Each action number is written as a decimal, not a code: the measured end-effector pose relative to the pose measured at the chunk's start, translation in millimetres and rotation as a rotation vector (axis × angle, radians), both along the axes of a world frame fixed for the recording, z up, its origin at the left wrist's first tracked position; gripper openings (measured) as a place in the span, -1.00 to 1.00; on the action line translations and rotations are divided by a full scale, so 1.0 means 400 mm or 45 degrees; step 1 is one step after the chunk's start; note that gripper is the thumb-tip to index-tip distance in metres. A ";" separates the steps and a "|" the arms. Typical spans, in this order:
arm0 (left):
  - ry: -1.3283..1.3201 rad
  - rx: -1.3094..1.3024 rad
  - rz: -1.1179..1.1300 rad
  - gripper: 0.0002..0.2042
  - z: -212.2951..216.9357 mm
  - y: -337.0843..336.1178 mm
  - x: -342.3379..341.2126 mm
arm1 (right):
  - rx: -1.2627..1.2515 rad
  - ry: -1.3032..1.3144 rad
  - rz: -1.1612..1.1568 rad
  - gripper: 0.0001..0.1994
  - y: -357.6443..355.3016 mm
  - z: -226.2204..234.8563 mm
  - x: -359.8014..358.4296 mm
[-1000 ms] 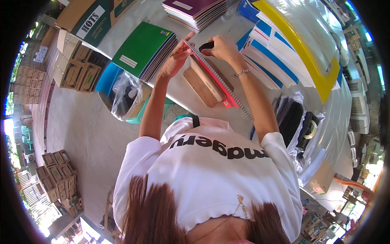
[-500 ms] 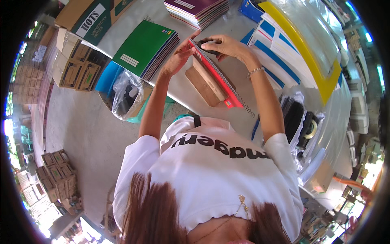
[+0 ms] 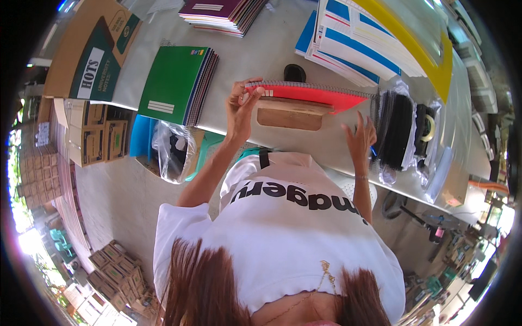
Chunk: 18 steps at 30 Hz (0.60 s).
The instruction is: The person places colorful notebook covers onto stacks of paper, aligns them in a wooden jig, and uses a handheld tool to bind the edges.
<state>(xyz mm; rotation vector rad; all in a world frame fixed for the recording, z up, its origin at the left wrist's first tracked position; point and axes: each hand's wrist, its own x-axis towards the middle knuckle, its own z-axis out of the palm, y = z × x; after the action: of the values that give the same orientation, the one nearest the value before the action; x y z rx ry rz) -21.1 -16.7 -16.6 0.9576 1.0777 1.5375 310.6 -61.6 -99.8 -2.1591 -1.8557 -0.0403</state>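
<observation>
My left hand (image 3: 243, 106) grips the left end of a red spiral notebook (image 3: 315, 95), its thumb on the cover. The notebook stands tilted on its edge, with its wire coil along the top. Just in front of it lies a wooden block (image 3: 288, 118) with a raised wooden bar. Away from the notebook, my right hand (image 3: 359, 137) has its fingers apart beside a bundle of black spiral coils (image 3: 396, 130); I see nothing in it. A small black object (image 3: 294, 72) sits on the table behind the notebook.
A stack of green notebooks (image 3: 173, 81) lies to the left, purple notebooks (image 3: 215, 12) at the back. Blue-and-white printed sheets (image 3: 353, 46) and a yellow-edged board (image 3: 435, 60) are at the back right. Cardboard boxes (image 3: 89, 54) and a plastic-lined bin (image 3: 173, 152) stand left.
My right hand has let go of the black object, now on the table, and moved right toward the black coils. The notebook has turned from slanting to nearly crosswise, still in my left hand.
</observation>
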 end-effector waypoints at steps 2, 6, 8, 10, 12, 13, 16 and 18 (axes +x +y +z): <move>0.231 0.032 0.000 -0.71 0.035 -0.008 -0.003 | -0.050 -0.050 -0.115 -0.42 -0.090 -0.022 -0.001; 0.341 0.127 -0.214 -0.76 0.048 0.001 -0.041 | -0.091 0.132 -0.160 -0.52 -0.178 -0.049 -0.002; 0.369 0.187 -0.296 -0.79 0.054 0.013 -0.055 | 0.006 0.197 -0.185 -0.56 -0.188 -0.042 -0.018; 0.395 0.198 -0.294 -0.80 0.063 0.014 -0.059 | 0.148 0.364 -0.171 -0.59 -0.185 -0.013 -0.045; 0.476 0.199 -0.294 -0.82 0.067 0.014 -0.063 | 0.343 0.632 -0.120 -0.61 -0.159 0.078 -0.130; 0.550 0.194 -0.298 -0.83 0.070 0.015 -0.068 | 0.406 0.698 -0.113 -0.62 -0.144 0.130 -0.182; 0.689 0.289 -0.293 -0.84 0.062 0.020 -0.077 | 0.449 0.798 0.141 -0.58 -0.104 0.252 -0.317; 0.708 0.330 -0.267 -0.84 0.060 0.024 -0.075 | 0.484 0.827 0.337 -0.55 -0.080 0.304 -0.403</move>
<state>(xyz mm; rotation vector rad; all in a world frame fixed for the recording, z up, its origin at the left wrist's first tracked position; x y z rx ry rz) -51.3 -7.3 7.4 1.6898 1.1199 1.2845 149.3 -93.8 21.9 -1.4288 -1.5663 0.3026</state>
